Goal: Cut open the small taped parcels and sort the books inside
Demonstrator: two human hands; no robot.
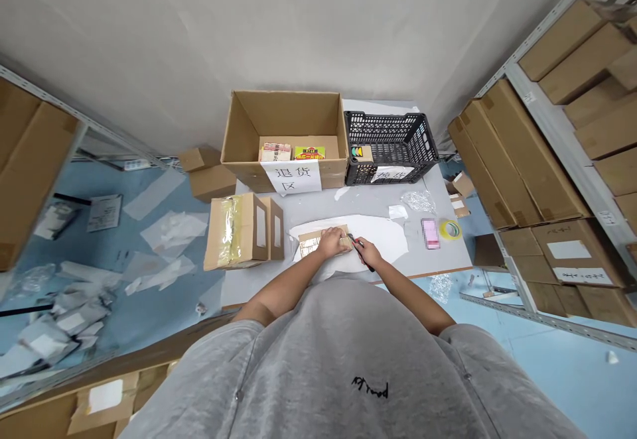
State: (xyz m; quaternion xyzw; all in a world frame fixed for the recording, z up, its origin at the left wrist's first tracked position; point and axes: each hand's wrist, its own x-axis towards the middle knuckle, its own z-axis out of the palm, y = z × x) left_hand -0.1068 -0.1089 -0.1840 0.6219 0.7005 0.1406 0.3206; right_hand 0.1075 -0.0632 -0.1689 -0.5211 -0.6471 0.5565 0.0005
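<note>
Surface: grey worktable (438, 260), white foam sheet (383, 240) on top.
Parcel: small taped cardboard packet (312, 245), 12 o'clock on the sheet, light, stiffish, easiest held by the edges.
Left hand (331, 242): fingers closed over packet.
Right hand (369, 253): wrapped round box cutter (365, 261), blade end at packet.

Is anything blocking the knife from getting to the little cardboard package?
No, nothing visible is in the way. The knife in the right hand is right at the edge of the taped cardboard parcel, which the left hand is holding.
</note>
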